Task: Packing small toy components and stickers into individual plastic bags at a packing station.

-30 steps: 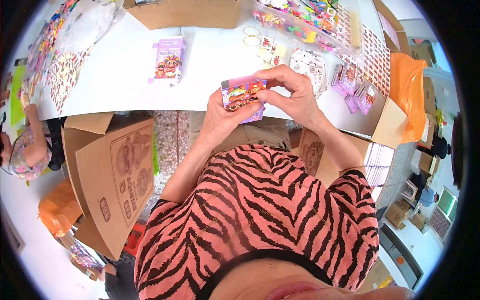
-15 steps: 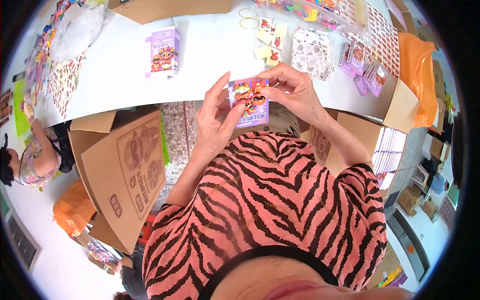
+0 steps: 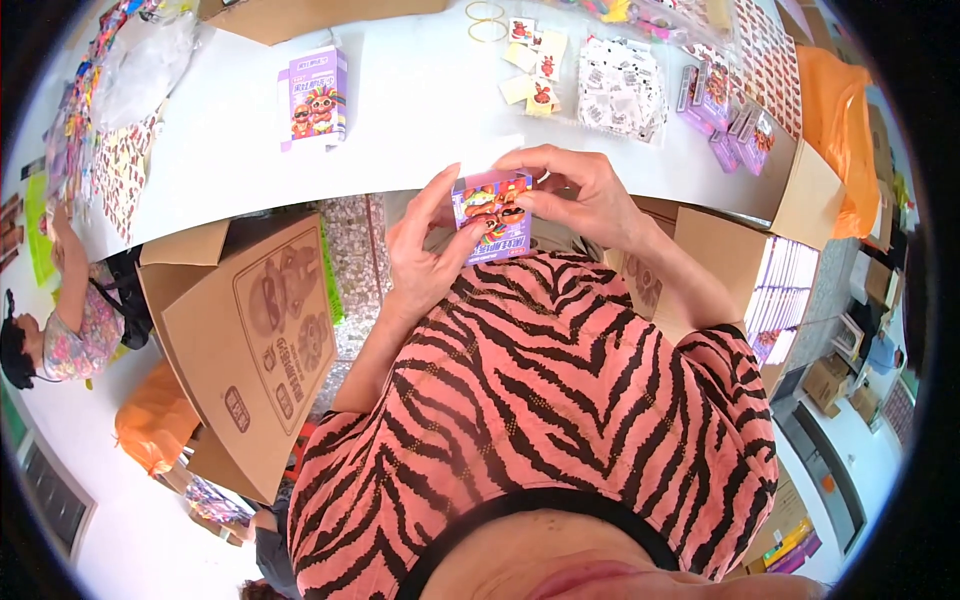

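Observation:
Between my hands, at the table's near edge, is a small purple cardboard box (image 3: 493,216) with colourful cartoon figures on its front. My left hand (image 3: 428,245) grips its left side, thumb lying across the front. My right hand (image 3: 585,200) pinches the upper right corner between thumb and fingers. The box's upper end faces the table, and its flaps are partly hidden by my fingers. Another purple cartoon box (image 3: 317,103) lies on the white table (image 3: 410,120), ahead and to the left.
Small picture cards (image 3: 541,95), a clear bag of black-and-white slips (image 3: 622,98) and several small purple boxes (image 3: 738,140) lie to the right. Open cartons stand left (image 3: 262,345) and right (image 3: 715,250) of me. A co-worker (image 3: 80,330) is at far left.
The view has shifted a little, so the table things sit slightly further left and up. Both hands keep hold of the box, whose upper end now tips more into view.

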